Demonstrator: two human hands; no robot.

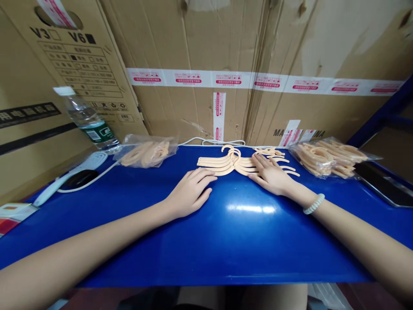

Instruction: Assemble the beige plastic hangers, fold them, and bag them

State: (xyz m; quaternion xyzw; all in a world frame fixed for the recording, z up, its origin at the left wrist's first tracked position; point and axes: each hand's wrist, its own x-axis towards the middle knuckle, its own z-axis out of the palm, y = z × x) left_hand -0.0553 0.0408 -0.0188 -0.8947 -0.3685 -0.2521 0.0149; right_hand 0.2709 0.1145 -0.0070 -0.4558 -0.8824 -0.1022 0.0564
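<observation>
At the far middle of the blue bench (193,245), I see the peach hangers (216,162) lying fanned. The hands stand apart, unclenched: the left hand (190,191) at their near left edge, the right hand (273,174) spread over their right side.

You are extending both bare arms forward, and they are converging from the lower corners of the view. Your left forearm (97,245) is slanting up and to the right, running through a nearly straight left wrist (168,209) into your left hand (190,192). That hand is facing palm down, its fingers bending loosely and pointing rightward, its thumb standing apart below them. Your right forearm (358,230) is angling up and to the left, leading through the right wrist (305,196) to your right hand (272,175), which is lying palm down, flatter, its fingers pointing forward and left, its thumb spreading away from them.
</observation>
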